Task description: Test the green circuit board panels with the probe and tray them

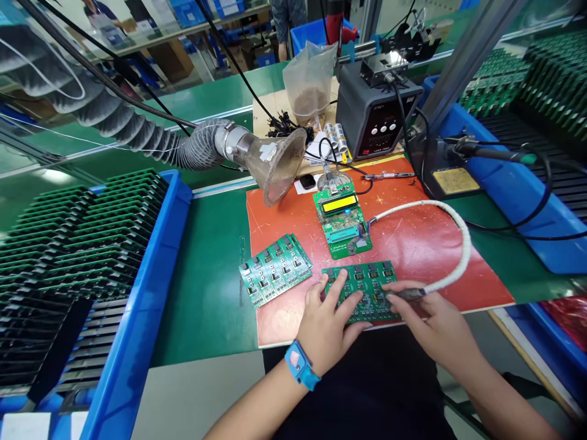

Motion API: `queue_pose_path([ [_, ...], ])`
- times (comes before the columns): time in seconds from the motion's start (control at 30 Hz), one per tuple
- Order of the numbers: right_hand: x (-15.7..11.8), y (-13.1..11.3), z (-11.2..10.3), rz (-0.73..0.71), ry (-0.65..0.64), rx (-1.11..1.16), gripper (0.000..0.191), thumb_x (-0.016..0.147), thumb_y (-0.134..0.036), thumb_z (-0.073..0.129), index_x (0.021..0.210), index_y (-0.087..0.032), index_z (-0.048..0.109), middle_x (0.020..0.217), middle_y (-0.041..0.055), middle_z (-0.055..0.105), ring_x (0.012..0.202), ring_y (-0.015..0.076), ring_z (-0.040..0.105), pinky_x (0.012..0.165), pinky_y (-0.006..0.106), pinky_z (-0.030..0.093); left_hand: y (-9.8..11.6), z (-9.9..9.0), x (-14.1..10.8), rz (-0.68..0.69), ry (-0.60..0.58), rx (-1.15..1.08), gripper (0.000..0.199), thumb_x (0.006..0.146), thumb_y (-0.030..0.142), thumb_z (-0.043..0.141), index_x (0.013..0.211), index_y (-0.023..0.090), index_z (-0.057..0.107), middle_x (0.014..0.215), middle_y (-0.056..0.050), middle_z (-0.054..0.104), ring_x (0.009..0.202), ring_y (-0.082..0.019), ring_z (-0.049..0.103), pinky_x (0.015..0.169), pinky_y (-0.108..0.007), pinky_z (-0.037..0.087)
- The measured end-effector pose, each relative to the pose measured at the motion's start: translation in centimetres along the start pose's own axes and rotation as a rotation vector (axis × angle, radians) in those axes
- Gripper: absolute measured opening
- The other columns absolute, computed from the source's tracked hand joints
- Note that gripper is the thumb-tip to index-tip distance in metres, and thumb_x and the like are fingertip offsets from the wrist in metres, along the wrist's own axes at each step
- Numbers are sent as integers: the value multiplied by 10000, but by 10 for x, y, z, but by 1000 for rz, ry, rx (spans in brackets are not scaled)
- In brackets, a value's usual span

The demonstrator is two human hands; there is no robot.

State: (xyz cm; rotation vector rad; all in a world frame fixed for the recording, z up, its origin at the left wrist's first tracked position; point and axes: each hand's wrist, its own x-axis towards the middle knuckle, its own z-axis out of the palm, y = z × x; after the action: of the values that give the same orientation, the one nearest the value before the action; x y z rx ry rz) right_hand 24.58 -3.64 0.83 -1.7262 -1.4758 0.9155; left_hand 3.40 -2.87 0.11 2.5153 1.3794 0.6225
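Note:
A green circuit board panel (367,276) with several small digit displays lies on the red mat near its front edge. My left hand (328,321) rests flat on that panel, fingers spread, a blue strap on the wrist. In my right hand (435,321) a dark-bodied probe (410,294) is pinched, its tip at the panel's right side. A white-wrapped cable (461,229) loops from the probe to a green programmer board (342,220) with a lit yellow screen. Left of the panel lies a stack of similar boards (276,269).
Blue bins (160,263) packed with upright boards flank the bench. A funnel-ended extraction hose (279,165) hangs over the mat (293,324). Behind stand a black soldering station (378,110) and a clear bag (309,79). A soldering iron (495,151) sits at right.

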Motion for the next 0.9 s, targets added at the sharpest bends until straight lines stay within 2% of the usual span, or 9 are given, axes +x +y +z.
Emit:
queue_pose_path([
  [0.43, 0, -4, -1, 10, 5, -4, 270, 873, -447, 591, 996, -216, 656, 932, 64, 729, 739, 207, 710, 684, 340, 590, -1, 1, 0, 8, 20, -19, 513, 820, 450, 709, 1271, 249, 571, 1496, -97, 447, 1287, -403, 444, 979, -585, 490],
  [0.6, -1, -4, -2, 42, -5, 26, 282, 864, -465, 608, 1001, -223, 655, 969, 59, 728, 738, 191, 705, 666, 310, 580, -6, -4, -3, -41, 17, -147, 672, 787, 475, 740, 1321, 155, 485, 1482, -176, 443, 1323, -362, 453, 1050, -541, 462],
  [0.77, -2, -8, -6, 95, -5, 86, 288, 858, -468, 630, 1007, -223, 666, 904, 45, 722, 702, 167, 689, 650, 280, 573, -14, -6, -4, -10, 47, -225, 494, 809, 373, 738, 1216, 168, 549, 1472, -186, 441, 1324, -326, 476, 1049, -514, 470],
  [0.9, -5, -16, -6, 95, 25, 134, 266, 857, -439, 650, 1004, -218, 669, 884, 42, 721, 672, 145, 680, 625, 249, 581, -15, -4, -5, 1, 90, -251, 450, 813, 352, 735, 1188, 174, 563, 1449, -183, 466, 1323, -322, 481, 1044, -515, 474],
])
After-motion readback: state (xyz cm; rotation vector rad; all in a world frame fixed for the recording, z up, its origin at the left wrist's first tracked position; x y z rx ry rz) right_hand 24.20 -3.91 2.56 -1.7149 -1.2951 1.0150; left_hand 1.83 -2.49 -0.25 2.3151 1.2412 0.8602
